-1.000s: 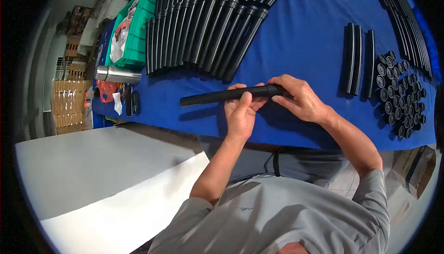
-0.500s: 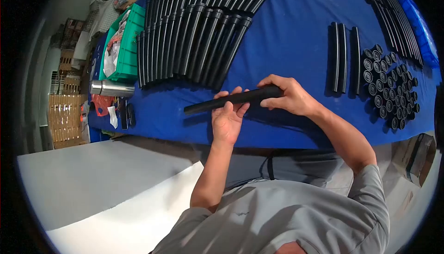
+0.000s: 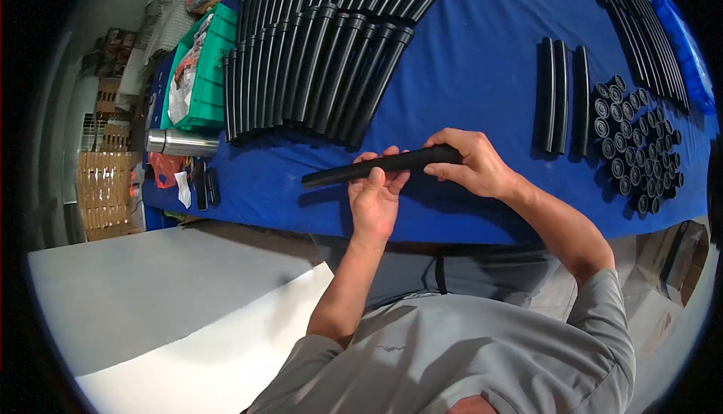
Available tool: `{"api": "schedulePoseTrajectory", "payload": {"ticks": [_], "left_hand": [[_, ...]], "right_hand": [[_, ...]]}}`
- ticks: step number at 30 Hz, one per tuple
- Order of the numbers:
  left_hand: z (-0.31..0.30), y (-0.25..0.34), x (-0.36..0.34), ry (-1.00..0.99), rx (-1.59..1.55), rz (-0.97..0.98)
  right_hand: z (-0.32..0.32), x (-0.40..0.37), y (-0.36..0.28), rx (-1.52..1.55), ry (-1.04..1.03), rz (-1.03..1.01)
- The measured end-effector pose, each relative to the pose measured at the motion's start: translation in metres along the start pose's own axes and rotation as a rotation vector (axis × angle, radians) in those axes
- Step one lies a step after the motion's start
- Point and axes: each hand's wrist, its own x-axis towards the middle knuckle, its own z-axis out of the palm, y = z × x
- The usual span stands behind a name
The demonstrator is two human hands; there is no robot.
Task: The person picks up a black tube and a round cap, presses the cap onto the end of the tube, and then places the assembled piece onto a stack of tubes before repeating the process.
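A black tube (image 3: 339, 175) is held level above the front of the blue cloth, slanting slightly up to the right. My left hand (image 3: 376, 199) is closed around its middle from below, thumb on the near side. At the tube's right end, my right hand (image 3: 474, 164) grips a wider black part, perhaps an end cap; the fingers partly hide it. Beyond the hands lie rows of black tubes with collared ends (image 3: 316, 67). Three plain black tubes (image 3: 561, 97) rest to the right, beside a cluster of round black caps (image 3: 636, 143) with ringed faces.
The blue cloth (image 3: 482, 60) covers the table. At left stand a green crate (image 3: 211, 75) and a silver flask (image 3: 184, 144), near a red bag (image 3: 167, 169) and small dark tools (image 3: 205, 186). More thin black tubes (image 3: 636, 33) and a blue bin (image 3: 681, 48) lie far right.
Both hands and the tube have shifted very slightly to the right in view. The hold on the tube looks the same, and the things on the table stay where they were.
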Motion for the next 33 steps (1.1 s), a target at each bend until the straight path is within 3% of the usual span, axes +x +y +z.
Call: {"api": "schedulePoseTrajectory", "payload": {"ticks": [2, 5, 11, 14, 17, 20, 23, 33], "left_hand": [[0.000, 0.001, 0.002, -0.021, 0.001, 0.006], [0.001, 0.001, 0.001, -0.040, -0.002, -0.011], [-0.001, 0.002, 0.001, -0.046, -0.001, -0.011], [0.003, 0.003, 0.002, -0.033, -0.018, -0.003], [-0.002, -0.001, 0.003, -0.022, -0.024, 0.022], [-0.001, -0.001, 0.002, -0.041, -0.038, 0.026], [0.009, 0.002, 0.004, -0.069, -0.090, 0.015], [-0.004, 0.000, 0.003, -0.073, 0.000, 0.007]], "right_hand": [[0.000, 0.000, 0.007, -0.077, 0.016, -0.127], [-0.011, 0.002, -0.003, -0.021, -0.118, 0.053], [-0.010, 0.000, -0.004, 0.023, -0.122, 0.099], [-0.008, 0.004, 0.003, -0.116, -0.041, -0.111], [-0.009, 0.005, -0.001, 0.052, 0.030, -0.095], [-0.010, 0.006, 0.010, -0.228, 0.006, -0.351], [-0.014, 0.003, -0.006, 0.050, -0.149, 0.101], [-0.008, 0.002, 0.002, 0.133, -0.129, 0.138]]}}
